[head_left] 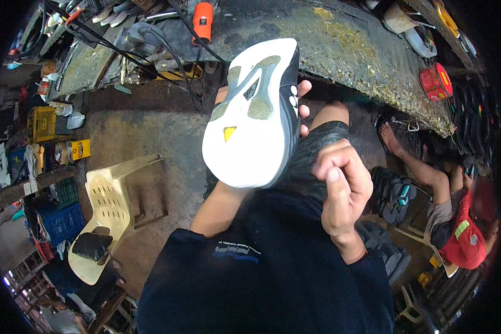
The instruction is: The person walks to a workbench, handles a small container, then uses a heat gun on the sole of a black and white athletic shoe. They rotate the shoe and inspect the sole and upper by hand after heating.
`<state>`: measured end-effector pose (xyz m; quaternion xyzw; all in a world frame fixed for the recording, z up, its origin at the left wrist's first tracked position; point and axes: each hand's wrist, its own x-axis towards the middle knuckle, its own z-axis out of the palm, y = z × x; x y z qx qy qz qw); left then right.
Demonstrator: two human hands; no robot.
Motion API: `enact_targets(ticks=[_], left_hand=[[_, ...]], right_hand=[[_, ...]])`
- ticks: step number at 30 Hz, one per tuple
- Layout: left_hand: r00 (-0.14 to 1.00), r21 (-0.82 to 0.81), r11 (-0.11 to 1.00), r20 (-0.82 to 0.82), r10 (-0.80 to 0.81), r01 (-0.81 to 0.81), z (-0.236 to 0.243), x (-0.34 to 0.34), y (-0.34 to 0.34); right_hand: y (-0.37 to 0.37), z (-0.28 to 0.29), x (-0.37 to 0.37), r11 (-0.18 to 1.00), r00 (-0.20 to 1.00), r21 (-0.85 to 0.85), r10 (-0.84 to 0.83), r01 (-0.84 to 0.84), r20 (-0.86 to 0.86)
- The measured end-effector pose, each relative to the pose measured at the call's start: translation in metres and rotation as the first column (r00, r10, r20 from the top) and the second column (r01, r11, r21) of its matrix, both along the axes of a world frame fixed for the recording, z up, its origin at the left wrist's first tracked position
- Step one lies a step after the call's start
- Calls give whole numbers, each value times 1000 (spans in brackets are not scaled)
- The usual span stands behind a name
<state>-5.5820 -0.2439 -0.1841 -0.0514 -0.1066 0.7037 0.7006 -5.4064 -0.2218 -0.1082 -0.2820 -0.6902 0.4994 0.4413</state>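
A shoe (245, 158) is held up in front of me with its sole showing. The sole is white with greenish translucent patches and a small yellow triangle, and the upper is black with white dots along the side. My left hand (304, 111) grips it from behind; only some fingertips show past its right edge, and the palm is hidden. To the right of the shoe, apart from it, my right hand (345, 186) is raised with fingers curled and thumb pressed against them. Whatever may be between those fingers cannot be made out.
Ahead runs a rough, stained workbench (339, 44) bearing an orange tool (202, 23) and cables. A red tin (436, 82) is at its right. A cream plastic chair (108, 206) stands left. At right sits a person in red (466, 242), near stacked dark soles (389, 195).
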Motion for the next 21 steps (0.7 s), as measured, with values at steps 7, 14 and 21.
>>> enact_targets(ticks=[7, 14, 21], left_hand=[[983, -3, 1000, -185, 13, -14, 2, -2, -2], [1000, 114, 993, -16, -11, 12, 0, 1, -3], [988, 54, 998, -155, 25, -16, 4, 1, -5]], right_hand=[[-1, 0, 0, 995, 995, 48, 87, -85, -41], [8, -6, -3, 956, 985, 253, 165, -150, -40], [-1, 7, -8, 936, 993, 332, 97, -116, 74]])
